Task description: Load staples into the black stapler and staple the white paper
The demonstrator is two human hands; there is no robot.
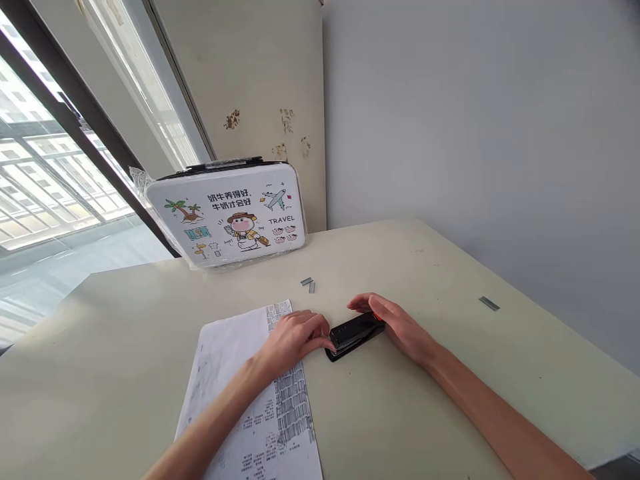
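Note:
A black stapler [354,333] with an orange-red part at its rear lies on the table, its front end pointing left. My right hand [400,328] is closed around the rear of it, thumb beside the orange-red part. At the front end, my left hand [300,337] has thumb and forefinger in a pinch at the stapler's mouth. Whatever sits between those fingertips is too small or hidden to make out. Under my left wrist and forearm lies a stack of printed paper [235,360], stapled side unclear, with dense dark print along its right edge.
Two short strips of staples [309,284] lie beyond the paper, and another staple strip [489,304] is off to the right. A white cartoon-printed case [235,217] in plastic wrap stands at the back of the table [380,413]. A window is on the left, a wall behind.

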